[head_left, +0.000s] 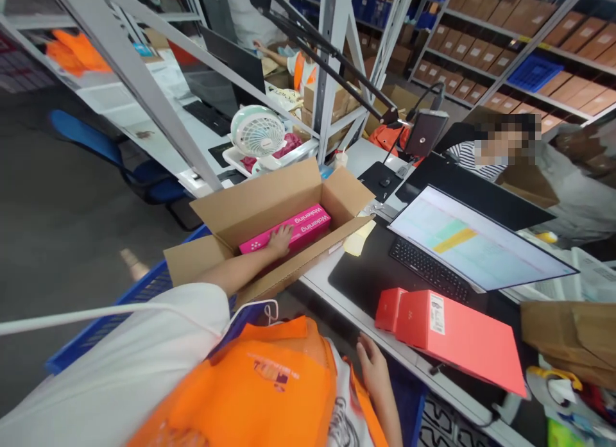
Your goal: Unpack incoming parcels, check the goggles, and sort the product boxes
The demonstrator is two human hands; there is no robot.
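Note:
My left hand (281, 240) reaches into an open cardboard box (260, 200) and rests on a pink box (308, 229) printed "Wakening". Its fingers are spread across the pink surface rather than wrapped round it. Another pink face with the same print lies alongside; whether it is a second box I cannot tell. Low beside the desk edge, my right hand (370, 357) hangs with its fingers apart and nothing in them. Nearest to it on the desk are a small red box (389, 309) and a larger red box (466, 338) with a white label.
A blue crate (144, 286) is under the cardboard box. The desk carries a monitor (481, 238), a keyboard (428, 267) and yellow paper notes (359, 238). Behind stand a white fan (258, 131) and a metal frame post (327, 75). Another person (476, 158) sits across.

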